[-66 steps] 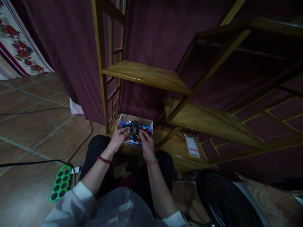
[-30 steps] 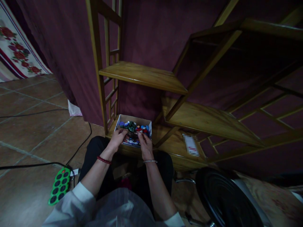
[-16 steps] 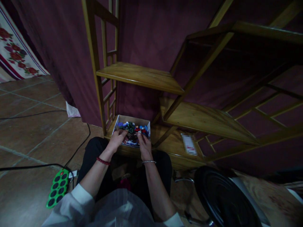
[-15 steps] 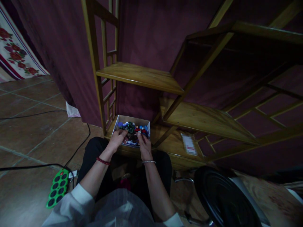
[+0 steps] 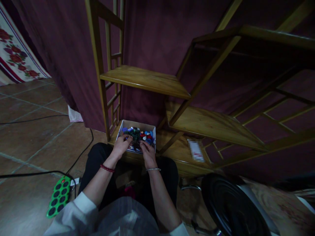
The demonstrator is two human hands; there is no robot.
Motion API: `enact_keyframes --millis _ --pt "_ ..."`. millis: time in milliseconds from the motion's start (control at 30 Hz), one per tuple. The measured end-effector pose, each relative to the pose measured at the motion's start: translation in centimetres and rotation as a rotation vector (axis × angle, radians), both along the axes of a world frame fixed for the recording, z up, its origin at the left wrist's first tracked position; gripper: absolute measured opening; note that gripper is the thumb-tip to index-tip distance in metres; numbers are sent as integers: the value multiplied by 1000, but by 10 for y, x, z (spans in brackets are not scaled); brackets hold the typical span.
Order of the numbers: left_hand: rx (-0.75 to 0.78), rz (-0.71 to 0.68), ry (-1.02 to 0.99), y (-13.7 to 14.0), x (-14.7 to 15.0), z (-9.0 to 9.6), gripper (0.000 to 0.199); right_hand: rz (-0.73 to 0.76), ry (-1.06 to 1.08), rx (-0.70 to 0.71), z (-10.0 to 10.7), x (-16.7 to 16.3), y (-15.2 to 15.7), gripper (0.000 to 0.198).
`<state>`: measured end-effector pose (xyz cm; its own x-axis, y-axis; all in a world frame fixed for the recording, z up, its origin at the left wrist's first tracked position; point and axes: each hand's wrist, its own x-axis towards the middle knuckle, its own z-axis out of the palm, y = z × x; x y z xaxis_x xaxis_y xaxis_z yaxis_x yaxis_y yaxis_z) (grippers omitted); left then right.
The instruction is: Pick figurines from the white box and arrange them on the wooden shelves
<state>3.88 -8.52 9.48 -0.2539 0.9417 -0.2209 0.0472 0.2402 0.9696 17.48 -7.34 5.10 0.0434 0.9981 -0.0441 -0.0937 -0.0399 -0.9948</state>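
Observation:
A shallow white box (image 5: pixel 142 124) full of small colourful pieces stands on the lowest shelf, in front of my knees. Over the pieces is a dark green, bushy, tree-like ornament (image 5: pixel 135 133) with a darker brown lower part. My left hand (image 5: pixel 121 146) reaches in from the left, its fingers pinched at the ornament's left edge. From the right, my right hand (image 5: pixel 148 154) has thumb and fingertips closed near the brown part. Small red, white and blue pieces (image 5: pixel 147 135) lie right of the ornament. Shadow and fingers hide the exact grip points.
Wooden shelving (image 5: pixel 145 80) rises around the box, with a board overhead and an upright on the left. A blurred white packet (image 5: pixel 196 150) lies on the shelf to the right. A black round stool (image 5: pixel 233 203) stands at right; a green power strip (image 5: pixel 58 196) with cables lies on the floor.
My right hand has shifted slightly left, toward the ornament's brown lower part, uncovering more of the red and blue pieces. My left hand has barely moved.

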Motion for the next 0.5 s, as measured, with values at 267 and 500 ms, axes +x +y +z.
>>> enact_keyframes --millis 267,500 --pt "59 -28 87 -5 2 0 34 -3 12 12 1 -2 -1 30" --pt "100 -36 98 -6 1 0 36 -6 42 1 -2 -4 2 39"
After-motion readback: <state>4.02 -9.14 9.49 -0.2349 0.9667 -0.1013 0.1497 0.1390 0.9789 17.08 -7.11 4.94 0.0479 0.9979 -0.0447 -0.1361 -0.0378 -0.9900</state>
